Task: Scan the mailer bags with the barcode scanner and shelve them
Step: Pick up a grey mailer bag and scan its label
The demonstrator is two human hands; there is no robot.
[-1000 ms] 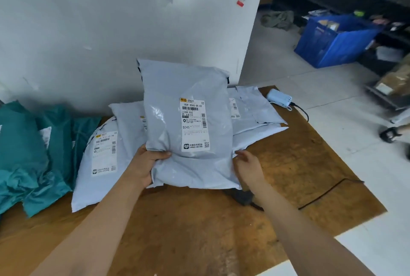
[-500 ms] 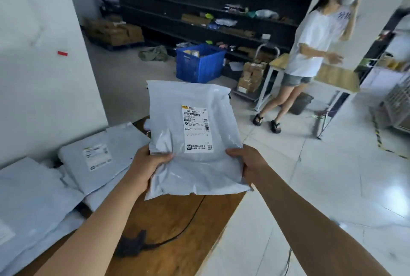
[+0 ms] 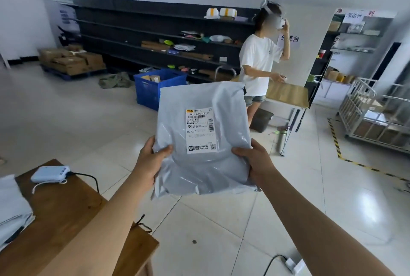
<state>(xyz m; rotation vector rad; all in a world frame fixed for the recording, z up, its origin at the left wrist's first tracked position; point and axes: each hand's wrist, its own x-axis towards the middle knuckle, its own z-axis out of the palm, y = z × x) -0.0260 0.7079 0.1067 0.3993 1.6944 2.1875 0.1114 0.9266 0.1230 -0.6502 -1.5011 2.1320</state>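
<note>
A grey mailer bag (image 3: 177, 120) with a white shipping label facing me is held upright in front of me, above the tiled floor. My left hand (image 3: 148, 160) grips its lower left edge and my right hand (image 3: 255, 160) grips its lower right edge. Long dark shelves (image 3: 155, 32) with scattered parcels run along the far wall. More grey mailer bags (image 3: 13, 207) lie at the left edge on the wooden table (image 3: 62, 216). No barcode scanner is visible.
A small blue-white device (image 3: 50, 173) with a cable sits on the table. A blue crate (image 3: 155, 89) stands on the floor ahead. A person in a white shirt (image 3: 259, 63) stands by another table (image 3: 286, 94). A wire cart (image 3: 375, 116) is at right; a power strip (image 3: 292, 264) lies on the floor.
I lifted the mailer bag off the pile with both hands and turned right, away from the table and wall, so the room and shelves now fill the view.
</note>
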